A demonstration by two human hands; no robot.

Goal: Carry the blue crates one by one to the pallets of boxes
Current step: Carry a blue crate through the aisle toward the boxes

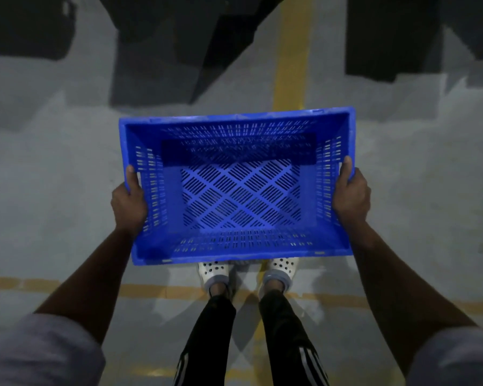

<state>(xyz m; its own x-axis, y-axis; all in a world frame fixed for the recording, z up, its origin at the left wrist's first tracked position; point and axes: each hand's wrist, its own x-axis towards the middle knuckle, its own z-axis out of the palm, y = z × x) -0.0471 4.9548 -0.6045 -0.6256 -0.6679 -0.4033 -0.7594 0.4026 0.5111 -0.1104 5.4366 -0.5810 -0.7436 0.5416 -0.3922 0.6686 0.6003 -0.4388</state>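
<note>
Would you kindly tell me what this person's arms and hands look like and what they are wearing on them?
Both the left hand and right hand are bare: no gloves, and no watch or wristband shows. The forearms are uncovered. A pale grey left sleeve and right sleeve cover the upper arms.

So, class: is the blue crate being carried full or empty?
Empty: the blue crate shows its bare slotted bottom, nothing inside.

crate over feet, line ahead (beyond crate)
</note>
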